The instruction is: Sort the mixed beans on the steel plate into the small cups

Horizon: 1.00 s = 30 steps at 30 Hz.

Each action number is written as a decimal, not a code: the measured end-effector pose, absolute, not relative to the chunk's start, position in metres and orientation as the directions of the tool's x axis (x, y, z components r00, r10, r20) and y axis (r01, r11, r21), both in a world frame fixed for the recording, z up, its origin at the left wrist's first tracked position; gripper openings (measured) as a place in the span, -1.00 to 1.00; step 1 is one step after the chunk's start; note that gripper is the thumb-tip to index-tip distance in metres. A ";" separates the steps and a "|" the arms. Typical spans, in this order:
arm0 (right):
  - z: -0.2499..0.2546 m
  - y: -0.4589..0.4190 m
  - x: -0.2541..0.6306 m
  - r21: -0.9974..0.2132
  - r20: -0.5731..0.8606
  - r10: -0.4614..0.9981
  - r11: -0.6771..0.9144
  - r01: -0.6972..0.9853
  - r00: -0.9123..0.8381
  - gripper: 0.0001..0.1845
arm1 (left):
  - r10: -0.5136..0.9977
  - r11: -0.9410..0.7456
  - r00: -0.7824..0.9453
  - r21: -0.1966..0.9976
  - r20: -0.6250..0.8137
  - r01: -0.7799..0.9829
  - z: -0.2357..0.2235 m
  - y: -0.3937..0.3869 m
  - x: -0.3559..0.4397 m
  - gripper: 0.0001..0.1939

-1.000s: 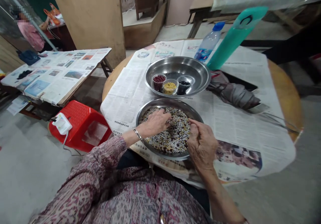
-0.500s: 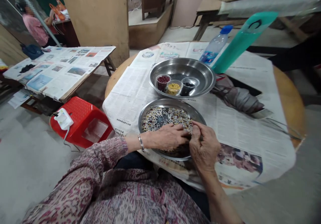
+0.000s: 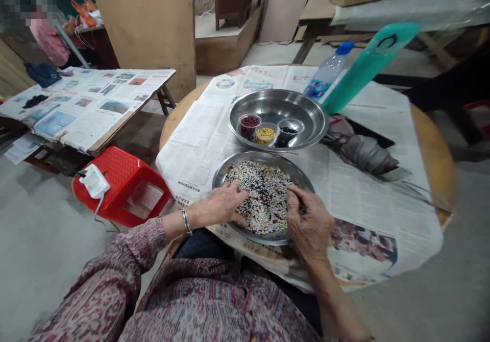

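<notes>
A shallow steel basin (image 3: pixel 221 174) in front of me holds a mix of white rice-like grains with dark and yellow beans (image 3: pixel 264 199). My left hand (image 3: pixel 225 201) reaches over the basin's left side, its fingers spread and nothing visible in them. At the right rim my right hand (image 3: pixel 309 219) has thumb and forefinger pinched together above the grains; whatever lies between them is hidden. Behind stands a larger steel basin (image 3: pixel 306 112) with three clear cups inside: one of red beans (image 3: pixel 250 122), one of yellow beans (image 3: pixel 265 136), one of black beans (image 3: pixel 287 131).
Newspaper (image 3: pixel 191 143) covers the round table. Past the basins are a water bottle (image 3: pixel 325 74), a teal upright object (image 3: pixel 371 69) and a folded grey umbrella (image 3: pixel 365 152). A red stool (image 3: pixel 122 184) with a white power strip (image 3: pixel 95 181) stands left; a person (image 3: pixel 49 41) sits farther off.
My left hand swept through the grains toward my right hand, then drew back left with fingers spreading. The grains now lie spread over the basin's bottom. My right hand stays at the rim.
</notes>
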State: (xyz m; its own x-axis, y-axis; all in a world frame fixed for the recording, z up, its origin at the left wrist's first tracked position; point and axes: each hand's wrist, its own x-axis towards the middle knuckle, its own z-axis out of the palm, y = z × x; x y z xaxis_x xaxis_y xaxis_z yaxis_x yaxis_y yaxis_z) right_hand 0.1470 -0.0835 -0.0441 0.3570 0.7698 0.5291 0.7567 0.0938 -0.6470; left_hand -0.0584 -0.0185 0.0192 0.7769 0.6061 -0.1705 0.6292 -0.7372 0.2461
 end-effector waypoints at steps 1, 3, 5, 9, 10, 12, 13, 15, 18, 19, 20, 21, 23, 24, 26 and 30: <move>-0.045 -0.083 0.147 -0.645 0.525 0.774 0.090 0.759 0.354 -0.65 | 0.566 -0.752 0.807 0.294 -0.168 0.590 0.016 -0.024 -0.057 -0.50; -0.045 -0.083 0.148 -0.637 0.520 0.780 0.083 0.766 0.348 -0.65 | 0.512 -0.768 0.846 0.363 -0.146 0.528 0.008 -0.029 -0.048 -0.68; -0.046 -0.083 0.148 -0.623 0.525 0.782 0.085 0.777 0.335 -0.64 | 0.488 -0.781 0.867 0.392 -0.100 0.486 0.001 -0.027 -0.033 -0.82; -0.047 -0.082 0.147 -0.598 0.545 0.775 0.090 0.797 0.321 -0.64 | 0.554 -0.802 0.829 0.318 0.078 0.506 -0.003 -0.006 -0.006 -0.74; -0.046 -0.081 0.147 -0.596 0.545 0.775 0.089 0.798 0.320 -0.65 | 0.588 -0.788 0.800 0.307 0.118 0.534 -0.001 0.000 -0.004 -0.72; -0.044 -0.081 0.148 -0.602 0.527 0.792 0.093 0.793 0.308 -0.66 | 0.636 -0.759 0.751 0.319 0.176 0.568 0.001 0.010 -0.010 -0.72; -0.041 -0.081 0.150 -0.608 0.506 0.815 0.105 0.787 0.283 -0.67 | 0.644 -0.753 0.738 0.337 0.201 0.564 0.002 0.013 -0.017 -0.72; -0.034 -0.084 0.154 -0.618 0.433 0.885 0.156 0.771 0.168 -0.70 | 0.628 -0.767 0.734 0.363 0.258 0.529 0.001 0.014 -0.037 -0.74; -0.021 -0.093 0.157 -0.608 0.218 0.964 0.254 0.752 -0.149 -0.76 | 0.576 -0.813 0.743 0.334 0.342 0.477 -0.006 0.008 -0.068 -0.78; -0.018 -0.096 0.157 -0.603 0.130 0.958 0.280 0.747 -0.255 -0.77 | 0.561 -0.825 0.747 0.321 0.357 0.465 -0.009 0.005 -0.075 -0.77; -0.016 -0.099 0.157 -0.597 0.051 0.939 0.301 0.743 -0.339 -0.77 | 0.548 -0.833 0.752 0.314 0.367 0.455 -0.012 0.003 -0.081 -0.76; -0.014 -0.101 0.157 -0.587 -0.007 0.919 0.315 0.746 -0.394 -0.75 | 0.541 -0.838 0.752 0.316 0.376 0.444 -0.015 0.000 -0.085 -0.75; -0.016 -0.101 0.157 -0.536 -0.030 0.915 0.326 0.779 -0.403 -0.74 | 0.537 -0.840 0.744 0.336 0.398 0.426 -0.021 -0.002 -0.088 -0.73; -0.018 -0.098 0.158 -0.490 0.001 0.931 0.320 0.811 -0.366 -0.75 | 0.538 -0.839 0.738 0.348 0.408 0.419 -0.023 -0.002 -0.088 -0.73; -0.024 -0.090 0.161 -0.379 0.111 0.962 0.274 0.884 -0.251 -0.76 | 0.542 -0.836 0.728 0.359 0.419 0.416 -0.027 -0.001 -0.087 -0.70; -0.034 -0.065 0.162 -0.220 0.254 0.967 0.056 0.974 0.001 -0.73 | 0.537 -0.841 0.735 0.334 0.415 0.426 -0.033 0.001 -0.085 -0.66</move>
State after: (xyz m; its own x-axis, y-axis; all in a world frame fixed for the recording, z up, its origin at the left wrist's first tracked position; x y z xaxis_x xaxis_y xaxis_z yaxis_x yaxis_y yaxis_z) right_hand 0.1615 -0.0647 -0.0344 0.0013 0.9672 0.2540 0.9739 0.0564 -0.2198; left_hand -0.0853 0.0012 -0.0325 0.7346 0.5369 0.4148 0.4260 -0.8409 0.3339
